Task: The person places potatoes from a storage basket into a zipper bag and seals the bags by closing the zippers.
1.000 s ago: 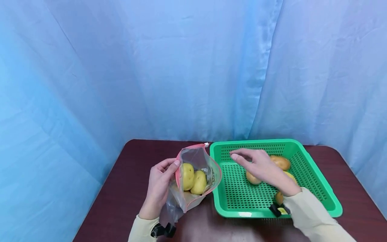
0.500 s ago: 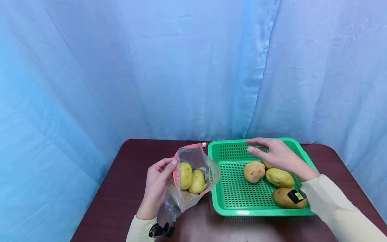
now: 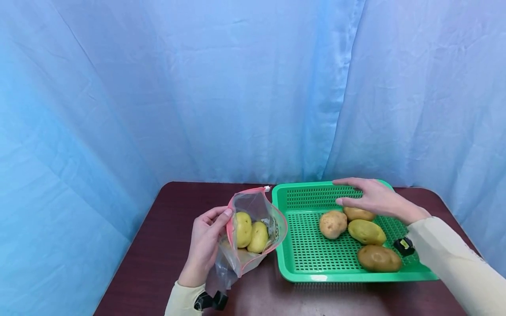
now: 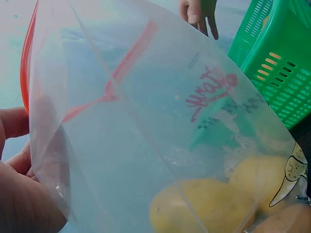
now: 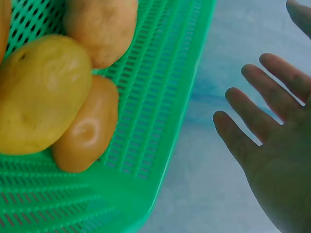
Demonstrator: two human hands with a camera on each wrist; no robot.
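My left hand [image 3: 206, 241] pinches the pink-edged rim of a clear zip bag [image 3: 276, 232] and keeps its mouth wide. Two yellow potatoes [image 3: 243, 230] show inside the bag; the left wrist view also has a browner potato [image 4: 286, 224] at its bottom corner. Over the back right of a green basket [image 3: 304, 278] is my right hand [image 3: 373, 197], fingers spread, holding nothing. Beneath and before it in the basket lie a round tan potato [image 3: 333, 224], a yellow-green potato [image 3: 366, 232], a brown potato [image 3: 379, 258], and another tan potato [image 3: 358, 213] partly behind the hand.
The dark red-brown table [image 3: 158, 245] carries the bag at centre and the basket to its right, close beside each other. A white slider [image 3: 267, 188] sits at the bag's far top corner. Pale blue curtains [image 3: 237, 87] hang behind the table.
My right hand has moved to the right over the basket, uncovering the potatoes there. The view shifted slightly early on; the left hand keeps its grip on the bag.
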